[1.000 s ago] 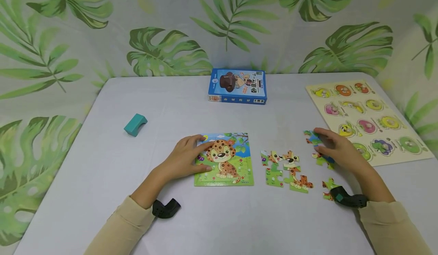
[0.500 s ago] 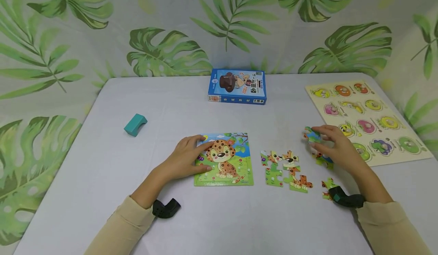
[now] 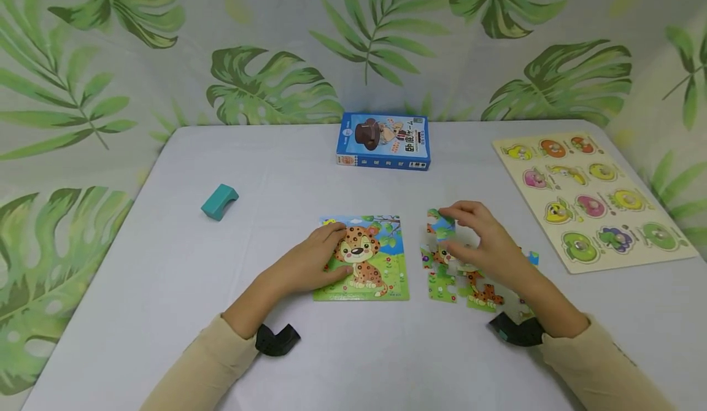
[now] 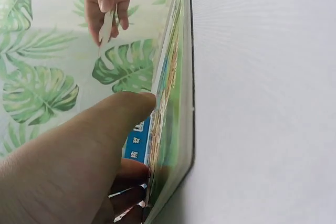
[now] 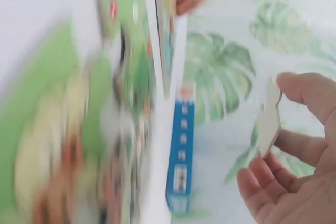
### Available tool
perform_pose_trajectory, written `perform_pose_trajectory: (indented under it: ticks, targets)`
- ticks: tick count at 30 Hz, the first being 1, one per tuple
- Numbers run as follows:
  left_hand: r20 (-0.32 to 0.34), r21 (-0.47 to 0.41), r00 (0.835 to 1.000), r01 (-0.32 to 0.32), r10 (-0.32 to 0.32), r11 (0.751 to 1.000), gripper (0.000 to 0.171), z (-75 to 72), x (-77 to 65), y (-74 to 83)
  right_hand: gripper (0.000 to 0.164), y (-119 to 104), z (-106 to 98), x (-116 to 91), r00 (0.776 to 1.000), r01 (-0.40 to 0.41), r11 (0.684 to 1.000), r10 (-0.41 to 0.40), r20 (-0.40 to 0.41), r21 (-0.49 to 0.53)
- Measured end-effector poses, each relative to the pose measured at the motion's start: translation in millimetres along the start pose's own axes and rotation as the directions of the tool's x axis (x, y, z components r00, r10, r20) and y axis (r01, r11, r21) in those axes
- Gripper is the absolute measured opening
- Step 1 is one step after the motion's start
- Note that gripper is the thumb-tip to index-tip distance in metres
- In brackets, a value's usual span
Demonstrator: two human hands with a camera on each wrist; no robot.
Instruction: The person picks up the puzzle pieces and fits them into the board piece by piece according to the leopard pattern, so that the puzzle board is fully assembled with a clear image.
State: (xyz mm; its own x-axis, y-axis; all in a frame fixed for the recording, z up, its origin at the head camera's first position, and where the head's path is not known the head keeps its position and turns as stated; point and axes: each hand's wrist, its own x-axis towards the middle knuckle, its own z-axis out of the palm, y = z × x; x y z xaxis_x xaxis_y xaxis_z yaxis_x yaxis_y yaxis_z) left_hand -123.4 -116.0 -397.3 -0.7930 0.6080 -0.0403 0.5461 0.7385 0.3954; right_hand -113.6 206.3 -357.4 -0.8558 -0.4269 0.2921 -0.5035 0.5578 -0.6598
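My left hand [image 3: 309, 262] rests on the left side of a square leopard picture puzzle board [image 3: 389, 282], its thumb and fingertips touching the surface. Over the partly joined puzzle pieces [image 3: 443, 287] to the right, my right hand [image 3: 488, 248] pinches a blue and green puzzle piece [image 3: 444, 222]. That piece shows its pale edge and back in the right wrist view, between thumb and fingers, raised off the table. Whether it touches the joined pieces below cannot be told. Part of the joined group and some loose pieces are covered by the right hand and forearm.
A blue card-game box [image 3: 383, 141] lies at the back middle of the table. To the right is a fruit peg board [image 3: 538, 215]. A teal arch block [image 3: 219, 201] lies at the left. A loose piece [image 3: 533, 257] peeks out beyond the right wrist.
My right hand has picked the blue and green puzzle piece up and carried it left, over the joined pieces. The left hand has slid slightly right on the leopard board.
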Motion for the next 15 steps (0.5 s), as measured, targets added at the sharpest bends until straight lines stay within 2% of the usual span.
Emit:
perform_pose_trajectory:
  ticks: [2,8,11,15]
  targets:
    - [-0.017,0.006,1.000,-0.007,0.007,1.000,0.074,0.2,1.7,1.0,0.047,-7.8,12.7,5.5,0.999,-0.004,1.000,0.003,0.041,0.018]
    - [-0.041,0.082,0.995,-0.091,0.094,0.993,0.069,1.4,6.6,4.0,0.051,-17.0,49.0,20.1,0.986,-0.064,0.998,0.063,0.153,0.006]
    - [-0.039,0.127,0.993,-0.103,0.108,0.987,0.069,2.4,7.6,6.1,0.052,-15.3,61.1,26.6,0.980,-0.086,0.996,0.088,0.181,-0.021]
    - [-0.046,0.170,0.992,-0.109,0.118,0.979,0.073,3.4,8.8,10.8,0.052,-10.2,71.6,34.9,0.981,-0.063,0.996,0.073,0.181,-0.061]
